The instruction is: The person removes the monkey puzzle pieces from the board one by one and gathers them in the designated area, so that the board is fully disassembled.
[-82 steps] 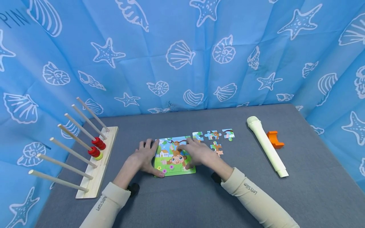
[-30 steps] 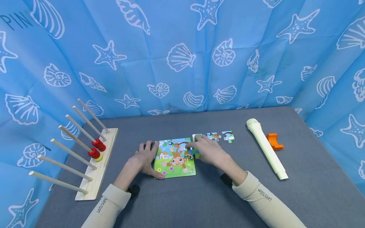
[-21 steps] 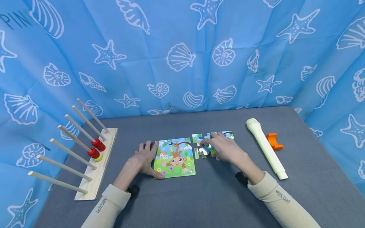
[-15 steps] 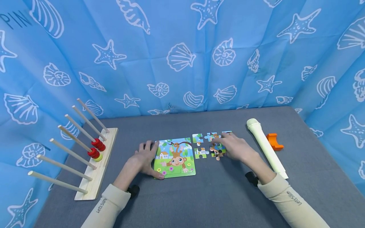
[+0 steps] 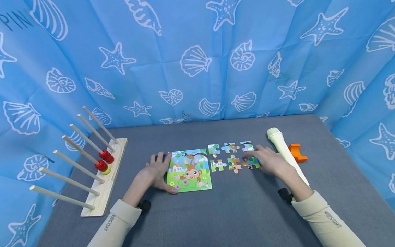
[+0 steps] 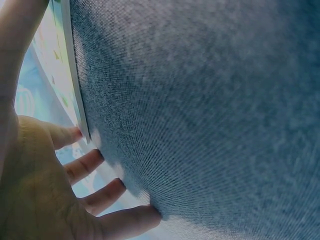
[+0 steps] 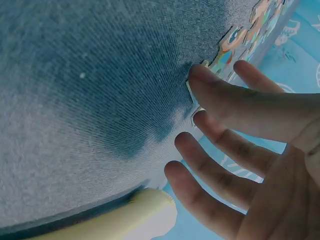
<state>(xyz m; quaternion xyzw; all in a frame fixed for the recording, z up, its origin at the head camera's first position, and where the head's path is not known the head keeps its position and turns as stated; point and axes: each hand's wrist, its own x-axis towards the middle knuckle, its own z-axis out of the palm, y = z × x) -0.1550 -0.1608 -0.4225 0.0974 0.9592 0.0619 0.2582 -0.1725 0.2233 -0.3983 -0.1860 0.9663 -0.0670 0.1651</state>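
Six jigsaw pieces (image 5: 230, 148) are now laid right of the monkey puzzle board (image 5: 189, 171), eye piece (image 5: 252, 163) just brought over, so both rows are evened up; left hand (image 5: 154, 174) and right hand (image 5: 271, 162) fingers are spread apart.

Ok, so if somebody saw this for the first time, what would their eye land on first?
Probably the bright monkey picture board near the middle of the grey table, with the left hand at its left edge. Just to its right, two rows of jigsaw pieces stand out, the right hand at their right end. Behind it all, the blue curtain with white shells and starfish spans the back.
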